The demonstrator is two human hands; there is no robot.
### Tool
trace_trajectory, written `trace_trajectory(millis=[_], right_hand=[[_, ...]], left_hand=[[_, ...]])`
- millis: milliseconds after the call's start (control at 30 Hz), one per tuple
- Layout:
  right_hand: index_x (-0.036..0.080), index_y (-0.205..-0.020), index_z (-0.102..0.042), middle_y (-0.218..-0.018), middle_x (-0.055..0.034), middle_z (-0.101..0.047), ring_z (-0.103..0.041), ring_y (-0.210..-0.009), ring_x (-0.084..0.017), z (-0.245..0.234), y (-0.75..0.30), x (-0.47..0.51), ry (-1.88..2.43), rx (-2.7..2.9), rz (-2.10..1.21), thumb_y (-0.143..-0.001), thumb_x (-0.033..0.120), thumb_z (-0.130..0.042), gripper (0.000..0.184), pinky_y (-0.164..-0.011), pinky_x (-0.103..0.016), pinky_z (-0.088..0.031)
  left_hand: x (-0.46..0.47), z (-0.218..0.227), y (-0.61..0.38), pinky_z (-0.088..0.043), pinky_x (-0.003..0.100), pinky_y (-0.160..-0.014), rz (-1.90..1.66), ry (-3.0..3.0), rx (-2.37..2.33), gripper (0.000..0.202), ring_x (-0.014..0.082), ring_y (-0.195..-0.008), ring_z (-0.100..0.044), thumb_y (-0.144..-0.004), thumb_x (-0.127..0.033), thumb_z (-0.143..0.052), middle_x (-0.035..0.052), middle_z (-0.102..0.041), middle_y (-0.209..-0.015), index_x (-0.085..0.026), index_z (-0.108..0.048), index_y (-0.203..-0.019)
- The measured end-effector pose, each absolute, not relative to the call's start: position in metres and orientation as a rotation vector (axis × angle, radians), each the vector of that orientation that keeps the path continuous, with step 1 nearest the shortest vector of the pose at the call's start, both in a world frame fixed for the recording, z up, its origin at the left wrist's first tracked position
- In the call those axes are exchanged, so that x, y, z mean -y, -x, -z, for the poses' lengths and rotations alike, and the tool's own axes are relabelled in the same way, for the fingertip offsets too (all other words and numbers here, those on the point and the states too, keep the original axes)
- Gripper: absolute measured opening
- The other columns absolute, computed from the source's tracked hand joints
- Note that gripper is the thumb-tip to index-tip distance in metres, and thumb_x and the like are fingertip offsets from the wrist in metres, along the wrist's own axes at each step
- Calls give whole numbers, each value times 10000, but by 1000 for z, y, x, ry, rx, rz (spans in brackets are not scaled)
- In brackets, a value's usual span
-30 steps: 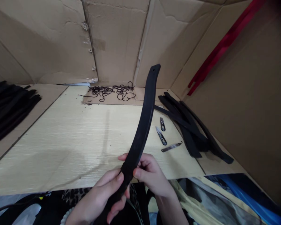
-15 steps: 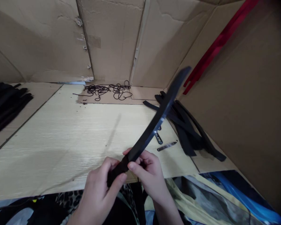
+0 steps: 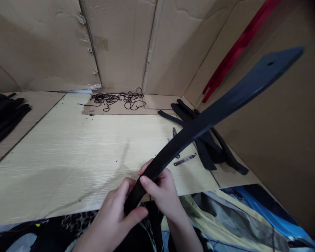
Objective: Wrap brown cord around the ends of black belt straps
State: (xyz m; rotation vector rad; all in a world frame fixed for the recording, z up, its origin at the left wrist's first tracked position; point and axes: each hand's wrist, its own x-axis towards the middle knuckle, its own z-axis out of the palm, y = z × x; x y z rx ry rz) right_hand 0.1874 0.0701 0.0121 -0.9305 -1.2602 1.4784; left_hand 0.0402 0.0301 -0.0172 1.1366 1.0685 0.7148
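Observation:
A long, slightly curved black strip slants up to the right over the table, with a small dark hole near its far end. My left hand wraps round its lower end, thumb along the near side. Just above, my right hand pinches the strip between thumb and fingers. The lowest end is partly hidden in my left hand. Beneath the strip lie thread snips, partly covered, and a thin pointed metal tool.
Several more black strips lie crossed at the right. A black pile sits at the far left. Tangled dark cord lies along the back. Cardboard walls enclose the table, and a red band runs along the right wall.
The strip's far end has swung right and come closer to me, so its broad face and hole now show. Both hands have kept their hold near the lower end.

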Motion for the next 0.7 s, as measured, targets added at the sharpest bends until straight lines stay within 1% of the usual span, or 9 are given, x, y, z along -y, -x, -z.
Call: trace_trajectory(millis=[67,133,200,300,433,467,533,600,700], right_hand=[[177,-712,-597,-592,23,-530,-456,-537,-102,-14,-186,-71,1057,1235,-1277,-724,299,-709,166,-492,-212,-376],[179,-686,-585,-564,33,-512,-454,-527,-100,-16,-188,-71,1113,1219,-1151,-719,269,-704,152,-478,-208,-373],[180,-662,-587,-542,35,-507,-452,-510,-100,-17,-194,-72,1069,1265,-1154,-721,284,-716,176,-457,-205,-358],[173,-672,-631,-568,17,-548,-469,-523,-103,-14,-204,-75,980,1356,-1221,-753,295,-709,166,-471,-211,-364],[184,-753,-663,-608,29,-526,-440,-536,-94,-5,-203,-78,940,1214,-1286,-751,274,-698,97,-493,-209,-361],[188,-765,-661,-621,33,-514,-425,-541,-91,-2,-200,-78,941,1142,-1305,-739,269,-706,96,-490,-204,-351],[195,-771,-647,-650,37,-502,-414,-563,-87,1,-193,-79,972,996,-1312,-732,248,-709,90,-496,-193,-343],[194,-751,-625,-661,39,-496,-416,-585,-84,2,-189,-79,1017,896,-1267,-743,232,-707,90,-520,-184,-351],[191,-753,-626,-649,40,-489,-409,-580,-82,1,-190,-80,986,891,-1254,-743,289,-738,150,-520,-183,-347]], left_hand=[[-30,16,-42,-512,284,-635,-822,-1417,-1291,341,213,-748,-672,-842,-507,-613,61,-714,-895,-226,-584,-1034],[-29,15,-44,-507,315,-750,-919,-1599,-1489,242,239,-861,-687,-862,-420,-613,81,-728,-980,-225,-596,-1004],[-27,15,-45,-500,309,-708,-972,-1696,-1504,198,227,-772,-687,-890,-401,-560,77,-732,-876,-212,-612,-921],[-24,17,-45,-472,255,-580,-832,-1599,-1251,337,168,-610,-631,-938,-458,-448,43,-665,-687,-199,-591,-777],[-25,21,-42,-373,205,-384,-550,-1113,-976,560,99,-348,-449,-930,-650,-263,-38,-520,-476,-182,-565,-868],[-26,22,-41,-374,209,-372,-554,-1128,-960,586,99,-331,-442,-906,-691,-277,-42,-523,-471,-179,-562,-896],[-27,22,-40,-465,235,-439,-669,-1383,-1048,550,138,-436,-575,-846,-708,-441,-3,-634,-590,-181,-560,-949],[-26,22,-41,-546,266,-574,-890,-1769,-1263,421,190,-646,-697,-843,-574,-593,42,-726,-789,-194,-555,-1021],[-23,22,-45,-571,284,-675,-1211,-2256,-1543,209,201,-745,-734,-936,-316,-549,73,-754,-887,-174,-567,-1089]])
